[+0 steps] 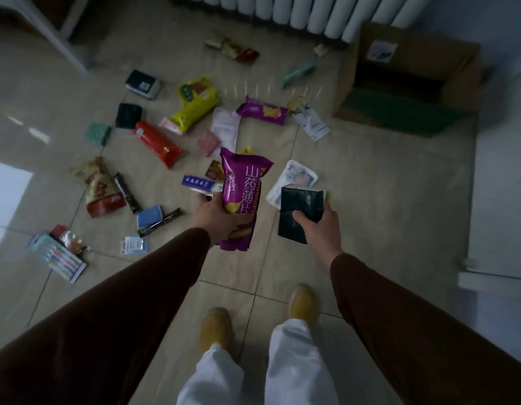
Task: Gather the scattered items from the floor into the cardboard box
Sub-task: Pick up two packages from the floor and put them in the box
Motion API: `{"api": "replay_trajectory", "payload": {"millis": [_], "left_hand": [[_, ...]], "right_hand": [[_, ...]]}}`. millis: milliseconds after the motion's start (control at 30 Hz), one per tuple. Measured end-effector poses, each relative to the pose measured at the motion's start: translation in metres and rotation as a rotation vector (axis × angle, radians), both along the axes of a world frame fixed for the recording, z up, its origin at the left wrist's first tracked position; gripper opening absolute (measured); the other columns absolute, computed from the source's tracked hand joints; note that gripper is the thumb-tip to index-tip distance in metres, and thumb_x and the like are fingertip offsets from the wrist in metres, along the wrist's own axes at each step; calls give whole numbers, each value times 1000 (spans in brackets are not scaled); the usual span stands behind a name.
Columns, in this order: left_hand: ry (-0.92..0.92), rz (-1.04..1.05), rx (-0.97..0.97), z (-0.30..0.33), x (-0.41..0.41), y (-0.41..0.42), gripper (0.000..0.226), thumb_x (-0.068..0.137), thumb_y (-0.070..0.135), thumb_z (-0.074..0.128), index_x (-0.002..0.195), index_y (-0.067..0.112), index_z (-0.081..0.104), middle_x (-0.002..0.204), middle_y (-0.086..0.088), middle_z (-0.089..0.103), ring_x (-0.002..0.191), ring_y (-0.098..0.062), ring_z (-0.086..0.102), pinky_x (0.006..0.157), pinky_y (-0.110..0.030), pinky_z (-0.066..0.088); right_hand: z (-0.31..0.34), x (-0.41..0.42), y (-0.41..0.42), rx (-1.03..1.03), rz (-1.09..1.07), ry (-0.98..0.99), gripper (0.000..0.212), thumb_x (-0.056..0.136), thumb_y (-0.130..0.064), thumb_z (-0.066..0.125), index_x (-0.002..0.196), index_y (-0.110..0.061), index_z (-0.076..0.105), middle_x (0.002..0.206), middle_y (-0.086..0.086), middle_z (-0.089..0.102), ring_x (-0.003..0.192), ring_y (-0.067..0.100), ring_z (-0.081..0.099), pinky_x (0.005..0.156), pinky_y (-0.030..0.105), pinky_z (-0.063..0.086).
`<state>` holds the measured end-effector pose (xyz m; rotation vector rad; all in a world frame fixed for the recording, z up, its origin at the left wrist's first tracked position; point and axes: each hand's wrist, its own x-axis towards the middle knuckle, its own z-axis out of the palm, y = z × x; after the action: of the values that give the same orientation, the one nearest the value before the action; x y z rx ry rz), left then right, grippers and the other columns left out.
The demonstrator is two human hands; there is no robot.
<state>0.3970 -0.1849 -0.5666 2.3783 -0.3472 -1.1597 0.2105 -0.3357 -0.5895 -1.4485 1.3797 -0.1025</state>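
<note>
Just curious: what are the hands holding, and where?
Left hand grips the purple snack bag's lower half; right hand grips the dark packet's lower end.

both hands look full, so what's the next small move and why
Probably carry both packs to the cardboard box and drop them in: the left hand grips a purple snack bag, the right hand a dark packet, and the box stands open ahead-right.

The cardboard box (411, 80) is being kept far right on the floor (370, 176), with the packets (195, 103) being left scattered to its left.
</note>
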Motion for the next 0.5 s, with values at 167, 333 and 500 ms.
{"api": "replay_trajectory", "payload": {"millis": [167, 333, 500], "left_hand": [[-33, -100, 20, 16, -44, -85, 93, 62, 58, 83, 142, 27, 46, 133, -7, 34, 120, -33, 49, 110, -49, 42], [-44, -126, 43, 31, -83, -176, 95, 59, 63, 82, 140, 25, 48, 128, -7, 36, 117, -33, 50, 105, -49, 46], [-4, -168, 29, 39, -100, -256, 88, 67, 55, 83, 141, 22, 48, 118, -4, 33, 116, -34, 50, 105, -49, 46]], "right_hand": [[13, -66, -77, 19, -104, -47, 68, 64, -56, 79, 122, -26, 63, 120, 6, 65, 98, 18, 72, 84, 40, 63], [33, -120, -162, 17, -148, -47, 67, 66, -54, 80, 124, -23, 63, 118, 4, 68, 98, 18, 72, 85, 40, 63], [41, -135, -242, 2, -158, -48, 58, 76, -42, 80, 127, -22, 60, 120, 3, 67, 99, 16, 71, 82, 32, 62]]}}
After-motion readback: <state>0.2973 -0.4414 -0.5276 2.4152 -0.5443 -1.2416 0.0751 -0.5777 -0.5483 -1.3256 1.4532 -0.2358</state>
